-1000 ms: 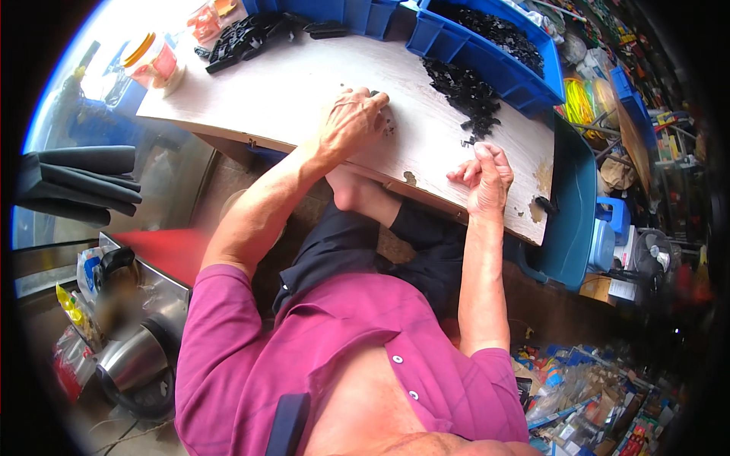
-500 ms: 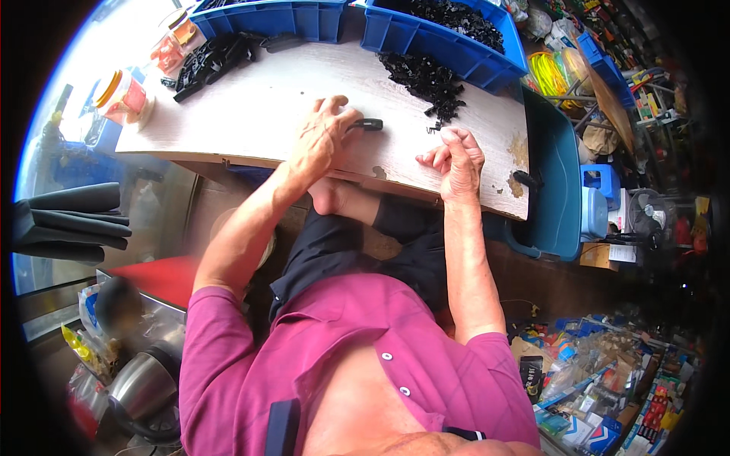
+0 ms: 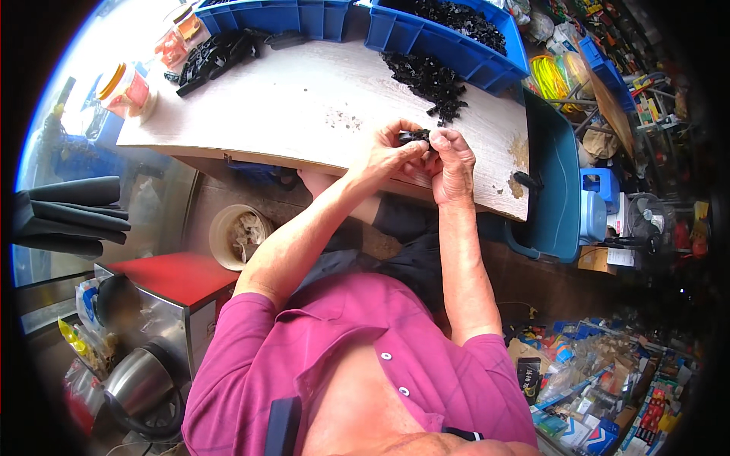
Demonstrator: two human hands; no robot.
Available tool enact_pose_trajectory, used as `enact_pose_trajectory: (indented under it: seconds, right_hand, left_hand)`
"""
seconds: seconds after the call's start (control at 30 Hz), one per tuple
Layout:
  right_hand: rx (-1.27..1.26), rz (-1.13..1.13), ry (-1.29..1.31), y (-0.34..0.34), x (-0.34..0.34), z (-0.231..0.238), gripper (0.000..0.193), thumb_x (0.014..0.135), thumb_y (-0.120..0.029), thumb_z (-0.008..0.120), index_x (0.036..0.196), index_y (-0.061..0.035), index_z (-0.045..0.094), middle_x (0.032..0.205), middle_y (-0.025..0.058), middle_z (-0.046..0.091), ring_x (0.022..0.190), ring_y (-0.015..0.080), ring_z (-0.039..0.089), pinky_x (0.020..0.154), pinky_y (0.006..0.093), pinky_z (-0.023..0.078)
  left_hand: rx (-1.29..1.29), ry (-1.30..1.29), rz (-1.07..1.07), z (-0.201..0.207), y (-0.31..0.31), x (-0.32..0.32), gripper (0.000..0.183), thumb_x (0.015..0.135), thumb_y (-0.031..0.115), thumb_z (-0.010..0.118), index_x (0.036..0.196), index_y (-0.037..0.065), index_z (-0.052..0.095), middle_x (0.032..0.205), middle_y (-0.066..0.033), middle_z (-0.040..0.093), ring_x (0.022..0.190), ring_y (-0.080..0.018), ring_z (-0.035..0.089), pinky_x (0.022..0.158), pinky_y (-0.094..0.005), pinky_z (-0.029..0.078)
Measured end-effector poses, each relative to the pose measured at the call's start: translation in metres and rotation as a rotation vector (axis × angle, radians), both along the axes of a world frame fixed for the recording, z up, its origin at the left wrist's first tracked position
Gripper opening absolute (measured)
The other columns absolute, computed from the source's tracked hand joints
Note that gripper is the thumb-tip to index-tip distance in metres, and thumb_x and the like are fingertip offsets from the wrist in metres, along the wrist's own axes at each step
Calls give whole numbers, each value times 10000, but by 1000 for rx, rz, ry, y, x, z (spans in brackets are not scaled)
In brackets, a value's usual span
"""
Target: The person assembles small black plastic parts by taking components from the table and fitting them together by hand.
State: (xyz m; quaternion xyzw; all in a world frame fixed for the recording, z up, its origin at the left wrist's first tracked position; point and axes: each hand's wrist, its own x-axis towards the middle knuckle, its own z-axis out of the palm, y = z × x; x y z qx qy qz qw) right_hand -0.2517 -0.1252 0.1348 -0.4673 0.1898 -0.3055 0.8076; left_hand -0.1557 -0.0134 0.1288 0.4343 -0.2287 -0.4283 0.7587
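My left hand point(image 3: 386, 152) grips a short black plastic piece point(image 3: 414, 137) between thumb and fingers, just above the front part of the whitish table point(image 3: 281, 106). Against the right end of this piece, the fingers of my right hand point(image 3: 455, 169) are closed in a pinch on a small black part, mostly hidden by the fingertips. Beyond my right hand lies a loose heap of small black parts point(image 3: 430, 85). A pile of longer black plastic pieces point(image 3: 217, 61) rests at the table's far left.
Two blue crates, one left point(image 3: 277, 21) and one right point(image 3: 449, 53), stand along the far edge. A lidded jar point(image 3: 125, 93) sits at the left. A teal bin point(image 3: 549, 182) adjoins the table's right end. Below left are a bucket point(image 3: 220, 234) and a red-topped cabinet point(image 3: 171, 272).
My left hand has moved right and lifted the black piece off the table to meet my right hand. My right hand has shifted slightly left; both now work close together.
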Motion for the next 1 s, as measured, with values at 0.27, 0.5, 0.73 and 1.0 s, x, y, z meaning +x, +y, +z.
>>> enact_pose_trajectory:
  seconds: [0.27, 0.5, 0.73, 1.0]
  right_hand:
    - [-63, 48, 27, -12, -1, -7, 97, 840, -104, 718, 897, -63, 650, 736, 10, 642, 553, 71, 549, 537, 211, 480]
    - [-102, 45, 134, -2, 3, 6, 171, 843, -137, 711, 960, -52, 620, 706, 12, 603, 514, 79, 520, 503, 221, 458]
    - [-111, 188, 243, -2, 3, 7, 267, 877, -285, 667, 837, -29, 604, 596, -2, 528, 425, 76, 437, 389, 262, 417]
    - [-178, -43, 227, 2, -2, 3, 215, 880, -228, 631, 746, -63, 598, 606, -14, 521, 424, 79, 452, 382, 246, 402]
  left_hand:
    - [55, 51, 21, 10, -3, 0, 187, 883, 155, 664, 1028, 47, 617, 807, -7, 652, 652, -63, 605, 595, -196, 495]
    - [67, 121, 145, 2, -11, 4, 151, 891, 146, 652, 946, 8, 622, 731, -52, 633, 621, -89, 618, 561, -207, 537]
    - [97, 137, 241, -1, -7, -2, 123, 876, 121, 659, 955, 32, 631, 755, -36, 639, 592, -79, 590, 563, -202, 510]
    - [124, 32, 123, 8, -9, -5, 155, 898, 165, 641, 942, 16, 639, 789, -27, 649, 683, -85, 617, 600, -223, 513]
